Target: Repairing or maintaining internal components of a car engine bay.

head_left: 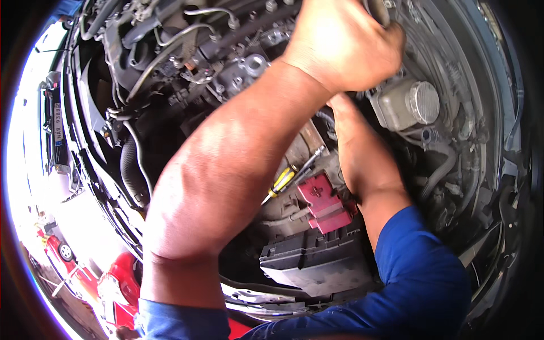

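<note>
My left hand [348, 48] is over the engine at the top, its back toward me and its fingers curled closed. A greyish, rounded piece shows at its far edge, but the fingers hide what they grip. My right forearm [362, 147] reaches up from the lower right, and its wrist passes beneath my left hand. The right hand's fingers are hidden there. Between my arms lie a screwdriver with a yellow and black handle [282, 180] and a slim metal tool [311, 161] with a socket-like end, both near a red battery terminal cover [323, 201].
The black and grey battery [317, 258] sits at the near side of the engine bay. A fluid reservoir with a round cap [424, 102] stands right of my hands. Hoses and the engine [238, 73] lie left and ahead. A red floor jack [71, 258] is outside at lower left.
</note>
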The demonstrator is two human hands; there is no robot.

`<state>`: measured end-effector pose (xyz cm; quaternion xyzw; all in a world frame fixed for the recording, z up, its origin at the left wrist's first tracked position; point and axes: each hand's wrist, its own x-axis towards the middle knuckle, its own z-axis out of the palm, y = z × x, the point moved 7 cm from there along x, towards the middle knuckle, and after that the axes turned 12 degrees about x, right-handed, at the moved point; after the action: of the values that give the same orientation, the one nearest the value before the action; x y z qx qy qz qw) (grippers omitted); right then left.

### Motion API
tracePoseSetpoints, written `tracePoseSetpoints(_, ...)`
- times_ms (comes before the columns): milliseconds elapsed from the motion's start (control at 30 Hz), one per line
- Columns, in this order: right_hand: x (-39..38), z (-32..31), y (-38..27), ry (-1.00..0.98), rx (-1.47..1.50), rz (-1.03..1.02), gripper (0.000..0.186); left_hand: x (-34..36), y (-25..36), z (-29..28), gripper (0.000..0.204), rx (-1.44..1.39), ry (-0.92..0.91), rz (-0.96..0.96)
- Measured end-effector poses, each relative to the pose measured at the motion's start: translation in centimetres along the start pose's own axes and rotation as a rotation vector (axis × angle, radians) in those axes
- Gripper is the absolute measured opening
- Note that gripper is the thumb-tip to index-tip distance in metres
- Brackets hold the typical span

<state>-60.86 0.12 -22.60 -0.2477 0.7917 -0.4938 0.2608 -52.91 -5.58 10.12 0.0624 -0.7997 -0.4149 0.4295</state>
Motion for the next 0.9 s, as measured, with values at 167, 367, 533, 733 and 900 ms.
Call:
tracePoseSetpoints(167, -2.0, 0.4, 0.1, -0.051, -0.006, -0.001, 0.039, -1.4, -2.1, -0.7, 0.042, 0.086, -0.185, -0.274)
tracePoseSetpoints(367, -2.0, -0.8, 1.2, -0.162, 0.231, 0.166, 0.042, -7.0, -2.5, -8.1, 0.036, 0.194, 0.0, -0.464)
tracePoseSetpoints(533, -0.4, -0.6, 2.5, -0.179, 0.362, 0.293, 0.044, -13.8, -3.9, -10.5, 0.04, 0.193, 0.064, -0.667)
tracePoseSetpoints(733, 0.0, -1.9, 2.7, -0.256, 0.336, 0.342, 0.046, -16.5, -5.1, -13.4, 0.029, -0.092, 0.098, -0.786)
tracePoseSetpoints(900, -0.3, -2.6, 2.6, -0.177, 0.474, 0.395, 0.036, -15.9, -4.8, -13.7, 0.028, -0.054, -0.036, -0.691)
